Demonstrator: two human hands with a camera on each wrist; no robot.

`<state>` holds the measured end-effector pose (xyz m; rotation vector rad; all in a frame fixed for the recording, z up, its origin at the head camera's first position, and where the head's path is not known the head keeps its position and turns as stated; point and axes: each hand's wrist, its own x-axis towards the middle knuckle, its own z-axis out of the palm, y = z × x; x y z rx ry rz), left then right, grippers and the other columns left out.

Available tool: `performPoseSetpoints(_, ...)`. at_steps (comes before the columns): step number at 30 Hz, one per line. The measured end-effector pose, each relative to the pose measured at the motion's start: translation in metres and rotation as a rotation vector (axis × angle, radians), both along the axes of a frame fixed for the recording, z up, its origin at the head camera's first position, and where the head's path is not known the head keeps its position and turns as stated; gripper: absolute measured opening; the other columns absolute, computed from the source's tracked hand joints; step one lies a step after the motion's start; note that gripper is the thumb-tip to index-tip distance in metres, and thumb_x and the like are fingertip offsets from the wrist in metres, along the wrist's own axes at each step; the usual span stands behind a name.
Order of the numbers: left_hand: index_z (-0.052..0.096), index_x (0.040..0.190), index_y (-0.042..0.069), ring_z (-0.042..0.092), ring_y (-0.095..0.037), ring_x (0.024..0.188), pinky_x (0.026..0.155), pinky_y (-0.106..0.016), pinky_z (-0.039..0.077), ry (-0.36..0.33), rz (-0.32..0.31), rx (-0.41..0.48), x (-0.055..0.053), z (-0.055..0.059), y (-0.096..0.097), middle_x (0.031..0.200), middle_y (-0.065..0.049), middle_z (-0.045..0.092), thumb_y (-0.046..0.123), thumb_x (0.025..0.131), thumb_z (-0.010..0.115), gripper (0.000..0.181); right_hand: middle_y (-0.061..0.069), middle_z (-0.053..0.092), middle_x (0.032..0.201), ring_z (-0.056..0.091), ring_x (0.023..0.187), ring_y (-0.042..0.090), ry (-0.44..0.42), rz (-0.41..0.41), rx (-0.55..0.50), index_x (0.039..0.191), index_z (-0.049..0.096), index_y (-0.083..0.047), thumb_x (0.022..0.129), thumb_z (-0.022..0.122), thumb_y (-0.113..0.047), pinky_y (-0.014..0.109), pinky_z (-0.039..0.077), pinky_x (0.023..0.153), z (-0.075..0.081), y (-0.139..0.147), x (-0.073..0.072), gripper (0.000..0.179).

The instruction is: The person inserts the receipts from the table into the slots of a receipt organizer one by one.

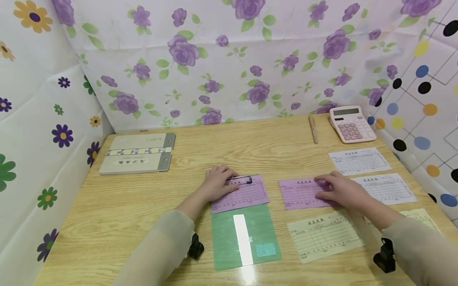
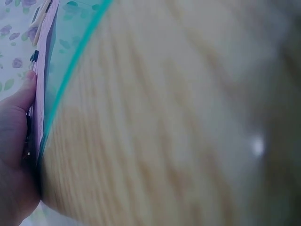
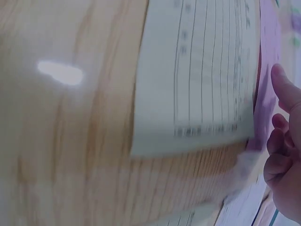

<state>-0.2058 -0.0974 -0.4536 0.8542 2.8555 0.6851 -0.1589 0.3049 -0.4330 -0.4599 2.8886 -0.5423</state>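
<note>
Coloured purple on two ruled slips [image 1: 297, 194], green on the clipboard [image 1: 259, 230], pink on the calculator [image 1: 352, 125], light wood-grained on the tabletop [image 1: 143, 206].

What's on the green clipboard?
A purple form on its upper part, the clip overlapping it, left hand on the form. Blue label shows lower right. Anything under the form is covered.

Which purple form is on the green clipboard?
The left purple form, under the left hand; the right purple form lies on the table.
</note>
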Motion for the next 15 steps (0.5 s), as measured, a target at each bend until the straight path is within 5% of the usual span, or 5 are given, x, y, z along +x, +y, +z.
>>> performPoseSetpoints(15, 0.061, 0.117, 0.022, 0.042, -0.023, 0.105, 0.085, -0.041, 0.028, 0.004, -0.003, 0.013, -0.001, -0.001, 0.001, 0.113, 0.000, 0.051, 0.043, 0.086, 0.065, 0.038, 0.009, 0.051, 0.095, 0.049, 0.079, 0.020, -0.056, -0.028, -0.003, 0.125, 0.058, -0.004, 0.077, 0.068, -0.055, 0.035, 0.040, 0.067, 0.001, 0.025, -0.002, 0.070)
